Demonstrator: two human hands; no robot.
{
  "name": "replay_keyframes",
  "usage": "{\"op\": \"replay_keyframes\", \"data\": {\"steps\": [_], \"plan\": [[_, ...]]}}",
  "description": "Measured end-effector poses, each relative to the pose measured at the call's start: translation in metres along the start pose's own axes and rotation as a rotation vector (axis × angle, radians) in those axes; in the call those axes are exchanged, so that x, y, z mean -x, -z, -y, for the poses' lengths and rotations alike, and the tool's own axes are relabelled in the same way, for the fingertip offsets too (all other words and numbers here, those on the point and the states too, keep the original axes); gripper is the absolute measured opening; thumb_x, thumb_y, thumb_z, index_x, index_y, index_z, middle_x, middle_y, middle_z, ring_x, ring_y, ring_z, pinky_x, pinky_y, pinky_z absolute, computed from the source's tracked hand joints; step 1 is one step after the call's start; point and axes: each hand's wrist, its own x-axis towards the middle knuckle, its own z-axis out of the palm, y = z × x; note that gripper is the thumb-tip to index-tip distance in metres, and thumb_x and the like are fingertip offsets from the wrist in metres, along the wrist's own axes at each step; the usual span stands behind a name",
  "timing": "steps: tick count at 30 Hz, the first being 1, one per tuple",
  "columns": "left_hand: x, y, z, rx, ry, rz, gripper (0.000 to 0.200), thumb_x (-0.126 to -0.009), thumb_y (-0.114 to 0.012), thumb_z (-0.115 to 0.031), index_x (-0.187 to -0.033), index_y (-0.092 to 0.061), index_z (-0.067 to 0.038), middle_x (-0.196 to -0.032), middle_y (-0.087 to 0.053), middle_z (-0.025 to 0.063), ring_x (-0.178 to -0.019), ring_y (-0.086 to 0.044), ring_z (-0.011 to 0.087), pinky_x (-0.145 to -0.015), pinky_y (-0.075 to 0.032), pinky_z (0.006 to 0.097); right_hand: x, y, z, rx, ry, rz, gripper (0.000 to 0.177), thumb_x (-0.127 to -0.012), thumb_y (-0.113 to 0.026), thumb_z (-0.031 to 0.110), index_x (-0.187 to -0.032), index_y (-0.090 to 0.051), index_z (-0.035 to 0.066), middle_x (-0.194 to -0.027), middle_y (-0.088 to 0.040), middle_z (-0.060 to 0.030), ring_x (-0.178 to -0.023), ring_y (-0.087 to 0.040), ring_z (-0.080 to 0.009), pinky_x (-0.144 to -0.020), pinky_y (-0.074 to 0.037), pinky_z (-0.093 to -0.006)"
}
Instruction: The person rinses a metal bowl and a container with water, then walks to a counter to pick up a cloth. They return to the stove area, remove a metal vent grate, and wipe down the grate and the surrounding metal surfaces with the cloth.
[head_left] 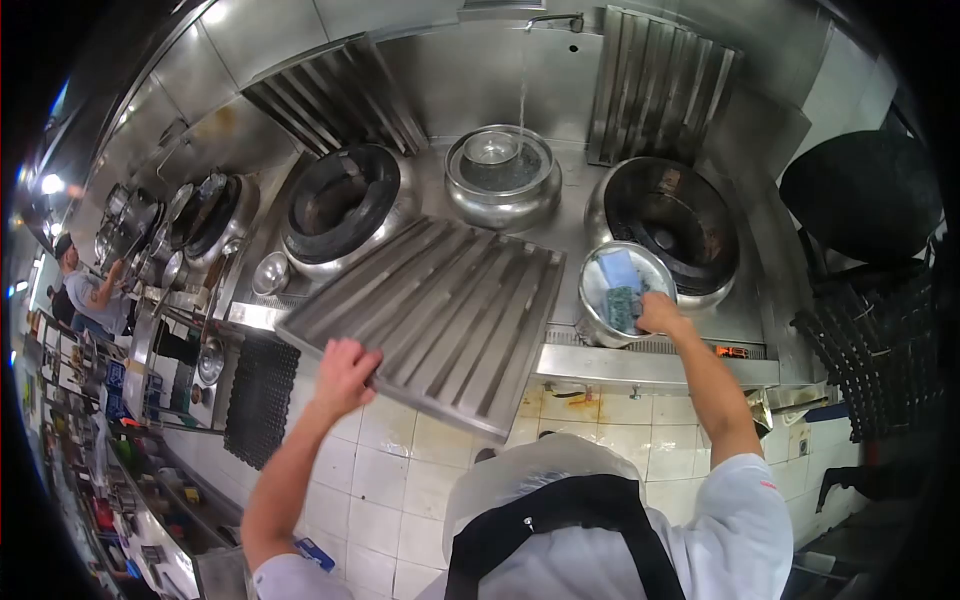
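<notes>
My left hand (pixel 348 372) grips the near left edge of a ribbed metal filter panel (pixel 450 310), which lies tilted across the front of the range. My right hand (pixel 657 313) is at a metal pot (pixel 597 328) on the front ledge, its fingers closed on a green scouring pad (pixel 622 308). A blue cloth or sponge (pixel 619 268) sits against the pad, inside the pot. The fingertips of my right hand are partly hidden by the pad and the pot.
Water runs from a tap (pixel 555 20) into a round basin (pixel 502 205) holding a metal bowl (pixel 492 149). Wok burners (pixel 342 205) (pixel 672 225) flank it. Two ribbed panels (pixel 340 95) (pixel 662 90) lean behind. A large black wok (pixel 862 195) stands right; a person (pixel 90 290) is far left.
</notes>
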Motion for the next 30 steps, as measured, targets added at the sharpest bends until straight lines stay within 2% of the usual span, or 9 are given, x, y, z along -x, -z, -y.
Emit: {"op": "replay_keyframes", "data": {"steps": [3,5,9,13,16,19,22,25,30], "plan": [[-0.1,0.052,0.009,-0.089,-0.116,-0.094,0.038,-0.055,-0.068,-0.004,-0.092,-0.063,-0.009,-0.08,-0.048,0.0117,-0.08,-0.051,0.0329,-0.07,-0.042,0.0448,0.004,0.014,0.0,-0.303,0.022,-0.103,0.051,-0.068,-0.07,0.014,-0.116,-0.064,-0.002,-0.113,-0.064,-0.0255,-0.111,-0.06,-0.0375,-0.096,-0.048,-0.0406],[-0.176,0.098,0.007,-0.083,-0.056,0.071,0.023,-0.063,-0.072,-0.01,-0.08,-0.058,-0.005,-0.077,-0.054,0.0118,-0.083,-0.056,0.0332,-0.071,-0.043,0.0456,-0.003,0.013,-0.01,-0.624,0.025,-0.057,0.058,-0.068,-0.071,0.013,-0.123,-0.06,-0.001,-0.115,-0.062,-0.0271,-0.111,-0.06,-0.038,-0.094,-0.048,-0.0393],[-0.301,0.115,0.033,0.029,0.134,0.046,0.05,-0.068,-0.083,-0.04,-0.073,-0.054,0.0,-0.07,-0.057,0.0164,-0.072,-0.057,0.0346,-0.064,-0.043,0.043,-0.003,0.007,-0.02,-0.614,0.065,-0.303,0.065,-0.07,-0.068,0.008,-0.13,-0.049,-0.008,-0.117,-0.061,-0.029,-0.111,-0.06,-0.0388,-0.094,-0.047,-0.0392],[-0.382,0.105,0.06,-0.002,0.227,0.113,0.057,-0.075,-0.077,-0.051,-0.081,-0.056,0.002,-0.074,-0.059,0.019,-0.073,-0.058,0.0366,-0.065,-0.043,0.0437,0.022,0.004,0.003,-0.622,0.038,-0.385,0.045,-0.071,-0.068,0.008,-0.113,-0.055,-0.003,-0.108,-0.064,-0.0262,-0.103,-0.06,-0.0458,-0.089,-0.05,-0.0438],[-0.418,0.089,0.081,-0.07,0.241,0.079,0.066,-0.08,-0.066,-0.063,-0.089,-0.058,0.001,-0.078,-0.061,0.0201,-0.08,-0.061,0.0371,-0.071,-0.046,0.0442,0.036,0.0,0.02,-0.42,0.067,-0.456,0.042,-0.072,-0.069,0.009,-0.11,-0.054,0.0,-0.106,-0.063,-0.0239,-0.1,-0.062,-0.0421,-0.082,-0.051,-0.049],[-0.436,0.079,0.09,-0.114,0.344,0.081,0.077,-0.08,-0.057,-0.073,-0.1,-0.062,0.001,-0.086,-0.065,0.0209,-0.09,-0.064,0.0369,-0.08,-0.049,0.0445,0.044,0.018,0.035,-0.353,-0.063,-0.249,0.044,-0.072,-0.072,0.017,-0.109,-0.056,0.002,-0.112,-0.063,-0.0205,-0.1,-0.063,-0.0377,-0.084,-0.05,-0.0478],[-0.455,0.089,0.086,-0.126,0.532,0.258,0.085,-0.078,-0.054,-0.078,-0.114,-0.065,-0.002,-0.098,-0.069,0.0202,-0.1,-0.065,0.0367,-0.088,-0.049,0.0444,0.049,0.012,0.036,-0.211,0.038,-0.449,0.046,-0.073,-0.072,0.027,-0.109,-0.057,0.002,-0.112,-0.063,-0.018,-0.103,-0.061,-0.0346,-0.088,-0.048,-0.0461],[-0.464,0.091,0.086,-0.134,0.37,0.201,0.079,-0.082,-0.053,-0.074,-0.099,-0.065,0.002,-0.087,-0.067,0.021,-0.088,-0.064,0.0361,-0.079,-0.048,0.044,0.049,0.011,0.037,-0.222,0.025,-0.431,0.048,-0.075,-0.071,0.032,-0.11,-0.058,0.003,-0.109,-0.065,-0.0176,-0.105,-0.059,-0.0346,-0.093,-0.045,-0.0448],[-0.457,0.082,0.052,-0.312,0.365,0.113,0.08,-0.081,-0.049,-0.077,-0.098,-0.066,-0.001,-0.088,-0.068,0.0215,-0.092,-0.064,0.0405,-0.08,-0.05,0.049,0.041,0.003,0.036,-0.258,-0.022,-0.409,0.05,-0.074,-0.071,0.034,-0.111,-0.058,0.003,-0.109,-0.063,-0.0166,-0.106,-0.057,-0.0334,-0.092,-0.045,-0.0456]]}}
